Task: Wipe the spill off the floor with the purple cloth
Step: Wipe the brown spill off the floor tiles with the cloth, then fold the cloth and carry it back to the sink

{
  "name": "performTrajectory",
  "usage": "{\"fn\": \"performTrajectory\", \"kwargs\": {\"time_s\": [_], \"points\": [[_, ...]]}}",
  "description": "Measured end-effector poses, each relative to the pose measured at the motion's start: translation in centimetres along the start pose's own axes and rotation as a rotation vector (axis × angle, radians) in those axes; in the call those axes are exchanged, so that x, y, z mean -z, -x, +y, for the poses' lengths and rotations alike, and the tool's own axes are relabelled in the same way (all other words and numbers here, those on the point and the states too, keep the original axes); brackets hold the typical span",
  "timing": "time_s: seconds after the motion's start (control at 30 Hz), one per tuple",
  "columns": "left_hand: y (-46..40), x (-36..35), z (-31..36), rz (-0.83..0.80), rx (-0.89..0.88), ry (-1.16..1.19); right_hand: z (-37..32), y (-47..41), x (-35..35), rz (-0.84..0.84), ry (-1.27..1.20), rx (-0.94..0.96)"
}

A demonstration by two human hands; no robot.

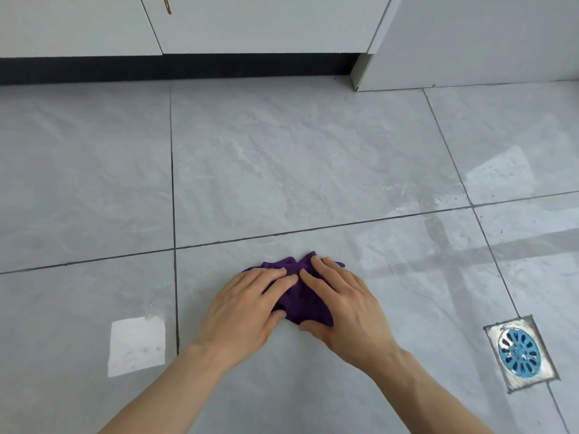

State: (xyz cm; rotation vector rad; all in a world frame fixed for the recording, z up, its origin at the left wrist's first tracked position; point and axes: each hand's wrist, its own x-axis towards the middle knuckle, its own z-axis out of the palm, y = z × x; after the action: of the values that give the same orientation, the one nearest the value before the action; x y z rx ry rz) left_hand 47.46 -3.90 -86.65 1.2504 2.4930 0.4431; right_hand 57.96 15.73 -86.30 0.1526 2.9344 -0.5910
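A crumpled purple cloth [299,300] lies on the grey tiled floor [282,167] near the bottom middle of the view. My left hand [247,305] presses flat on its left half, thumb against the near edge. My right hand [340,305] covers its right half the same way, fingers pointing away from me. Both hands pin the cloth to the floor, and only its middle strip and far edge show between them. No distinct puddle is visible; faint dull streaks mark the tile beyond the cloth.
White cabinet fronts [250,23] with a dark kickboard [175,68] run along the far side. A square metal floor drain with a blue grille [520,352] sits at the right. A bright window reflection [136,346] lies on the left tile.
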Motion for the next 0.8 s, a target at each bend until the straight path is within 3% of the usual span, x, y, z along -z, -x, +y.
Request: {"fn": "performTrajectory", "kwargs": {"time_s": [0.3, 0.5, 0.63, 0.8], "points": [[2.3, 0.6, 0.2, -0.009, 0.075, -0.048, -2.2, 1.2, -0.8, 0.061, 0.063, 0.072], [3.4, 1.4, 1.0, -0.12, 0.218, 0.065, -3.1, 1.0, -0.1, -0.056, 0.018, 0.077], [3.9, 4.4, 2.7, -0.141, 0.26, 0.115, -4.0, 1.6, 2.9, -0.139, 0.03, 0.049], [5.2, 11.9, 6.3, -0.133, 0.22, 0.078, -7.4, 4.0, 10.1, -0.125, -0.023, -0.015]]}}
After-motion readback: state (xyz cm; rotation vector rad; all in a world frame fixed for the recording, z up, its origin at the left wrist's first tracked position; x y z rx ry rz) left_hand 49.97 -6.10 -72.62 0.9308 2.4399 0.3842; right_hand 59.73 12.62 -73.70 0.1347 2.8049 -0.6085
